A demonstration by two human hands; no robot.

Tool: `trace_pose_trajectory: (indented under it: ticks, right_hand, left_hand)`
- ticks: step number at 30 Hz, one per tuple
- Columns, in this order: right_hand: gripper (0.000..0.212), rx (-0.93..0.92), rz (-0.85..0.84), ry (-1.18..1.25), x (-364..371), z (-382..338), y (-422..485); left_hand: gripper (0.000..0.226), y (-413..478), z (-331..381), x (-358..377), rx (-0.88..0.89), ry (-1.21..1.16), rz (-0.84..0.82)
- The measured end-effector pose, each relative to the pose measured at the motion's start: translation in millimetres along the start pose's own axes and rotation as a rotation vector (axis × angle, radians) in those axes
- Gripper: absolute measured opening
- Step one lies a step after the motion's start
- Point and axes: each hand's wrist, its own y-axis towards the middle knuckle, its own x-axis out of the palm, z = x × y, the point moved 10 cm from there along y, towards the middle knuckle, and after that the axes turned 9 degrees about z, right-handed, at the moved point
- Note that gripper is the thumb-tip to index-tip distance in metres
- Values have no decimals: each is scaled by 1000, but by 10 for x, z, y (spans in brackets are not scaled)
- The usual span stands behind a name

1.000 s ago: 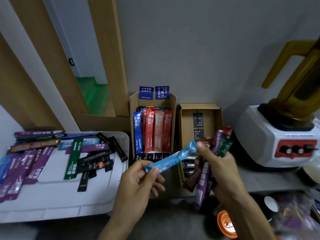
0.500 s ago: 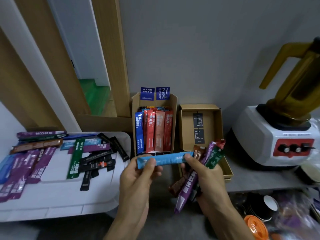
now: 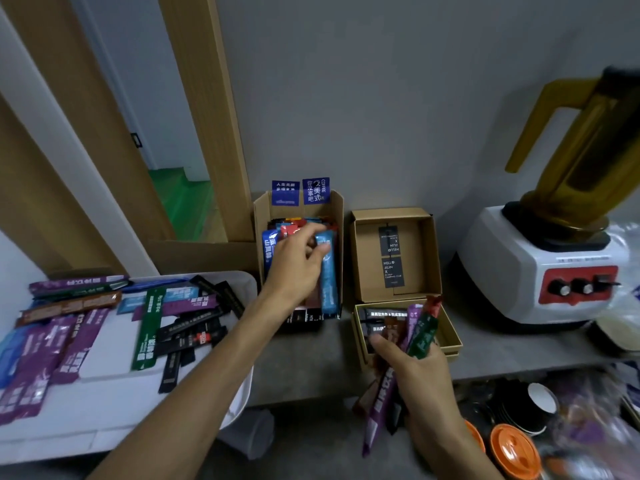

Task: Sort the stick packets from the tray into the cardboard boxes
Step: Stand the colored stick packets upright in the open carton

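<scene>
My left hand point(image 3: 294, 268) reaches into the tall left cardboard box point(image 3: 259, 216) and pinches the top of a light blue stick packet point(image 3: 328, 282). That packet stands upright at the box's right side, beside blue and red packets. My right hand point(image 3: 419, 379) grips a fanned bundle of packets point(image 3: 420, 336), purple, green, red and brown, in front of the low right cardboard box point(image 3: 431, 258), which holds several dark packets. The white tray point(image 3: 104, 410) at left carries several purple, green, black and blue packets.
A white blender base with a yellow jug point(image 3: 540, 271) stands at the right against the grey wall. Below the counter edge at lower right sit orange lids point(image 3: 512, 452) and cups. A wooden door frame rises behind the tray.
My left hand has carried the light blue packet away from my right hand and up into the left box, turning it upright. My right hand has kept its bundle and stayed low.
</scene>
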Motion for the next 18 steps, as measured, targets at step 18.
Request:
trace_pose_trajectory:
  ticks: [18]
  right_hand:
    - [29, -13, -12, 389, -52, -287, 213]
  left_hand:
    - [19, -1259, 320, 70, 89, -25, -183]
